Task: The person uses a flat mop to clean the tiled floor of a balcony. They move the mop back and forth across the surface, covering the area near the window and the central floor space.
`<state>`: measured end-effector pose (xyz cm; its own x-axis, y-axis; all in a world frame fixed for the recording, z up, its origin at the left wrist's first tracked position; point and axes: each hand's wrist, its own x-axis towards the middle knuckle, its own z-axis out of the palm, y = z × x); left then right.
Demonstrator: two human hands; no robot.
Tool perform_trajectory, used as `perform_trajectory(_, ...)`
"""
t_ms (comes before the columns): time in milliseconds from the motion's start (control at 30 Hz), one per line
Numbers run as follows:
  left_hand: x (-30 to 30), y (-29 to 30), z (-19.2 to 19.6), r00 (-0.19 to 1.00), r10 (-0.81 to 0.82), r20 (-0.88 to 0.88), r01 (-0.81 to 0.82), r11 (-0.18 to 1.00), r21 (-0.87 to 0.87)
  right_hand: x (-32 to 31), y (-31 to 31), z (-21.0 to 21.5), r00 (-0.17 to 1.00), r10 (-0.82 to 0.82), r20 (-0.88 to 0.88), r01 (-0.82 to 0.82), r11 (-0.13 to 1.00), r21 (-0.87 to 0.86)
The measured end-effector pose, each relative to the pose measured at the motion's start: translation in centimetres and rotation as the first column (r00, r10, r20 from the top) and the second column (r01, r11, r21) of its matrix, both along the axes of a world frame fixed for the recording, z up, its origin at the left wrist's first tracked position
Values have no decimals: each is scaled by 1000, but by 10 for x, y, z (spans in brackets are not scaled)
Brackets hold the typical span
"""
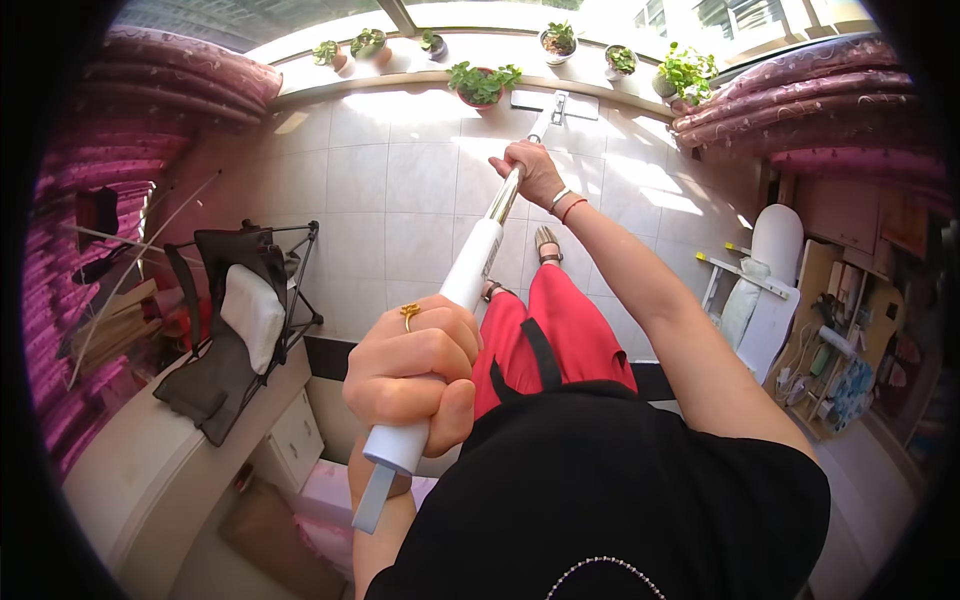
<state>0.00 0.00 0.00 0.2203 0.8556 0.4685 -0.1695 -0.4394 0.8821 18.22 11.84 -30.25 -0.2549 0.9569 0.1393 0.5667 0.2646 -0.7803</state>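
A flat mop (pixel 474 262) with a white and silver pole slants away from me across the middle of the view. My left hand (pixel 415 365), wearing a gold ring, is wrapped round the white grip near the pole's top end. A grey hanging tab sticks out below that hand. Farther down, my right hand (pixel 532 172) is closed round the silver part of the pole. The wide flat mop head (pixel 580 107) lies on the pale tiled floor (pixel 420 180), close to the far ledge. Beside it on the left is a leafy plant in a reddish pot (pixel 482 88).
Several potted plants line the window ledge (pixel 400 72). A folding chair (pixel 215 310) with a white cushion stands at left, near pink curtains (pixel 100 210). On the right are an ironing board (pixel 765 300) and a cluttered shelf (pixel 840 340). Sunlight patches the floor.
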Motion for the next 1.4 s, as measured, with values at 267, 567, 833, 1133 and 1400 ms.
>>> perform_trajectory(267,-54,-51,94,993,3,-122,-8,999,-40,-92,-105,62,982,63,-176,-71,997,-37)
perform_trajectory(567,-56,-49,87,990,111,89,-118,990,82,-74,-60,87,723,690,23,-655,696,-293)
perform_trajectory(833,13,-8,-4,991,102,82,-96,993,-70,31,7,9,924,327,195,-300,941,-157)
perform_trajectory(1133,-47,-54,37,997,-77,-18,76,996,-46,-38,-71,23,962,268,-59,-270,962,-41)
perform_trajectory(1400,-59,-82,110,970,203,137,-205,979,0,-110,-117,78,724,683,-96,-684,692,-230)
